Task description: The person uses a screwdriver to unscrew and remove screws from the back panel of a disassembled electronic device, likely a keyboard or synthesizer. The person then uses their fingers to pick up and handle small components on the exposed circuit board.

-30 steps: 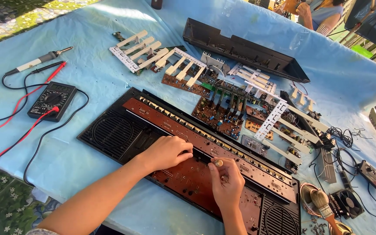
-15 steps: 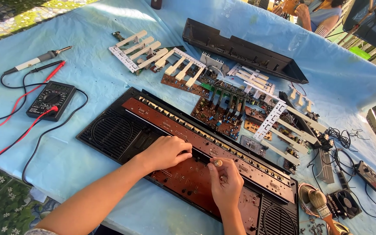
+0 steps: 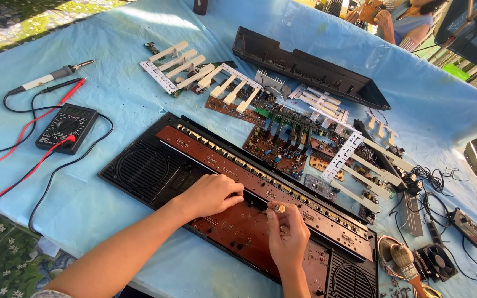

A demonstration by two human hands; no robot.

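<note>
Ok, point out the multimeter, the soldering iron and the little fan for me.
multimeter (image 3: 66,128), head view, on its black body by the dial.
soldering iron (image 3: 48,79), head view, on its pale handle.
fan (image 3: 437,261), head view, on its blade hub.

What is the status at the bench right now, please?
Left hand flat on the brown circuit board. Right hand pinching a small brass-tipped tool onto it. Nothing in between.

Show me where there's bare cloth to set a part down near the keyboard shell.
Bare blue cloth lies between the soldering iron and the white key strips, and again along the near edge left of the keyboard shell, past the multimeter leads. It is crowded to the right: circuit boards, wires, fan and brush.
</note>
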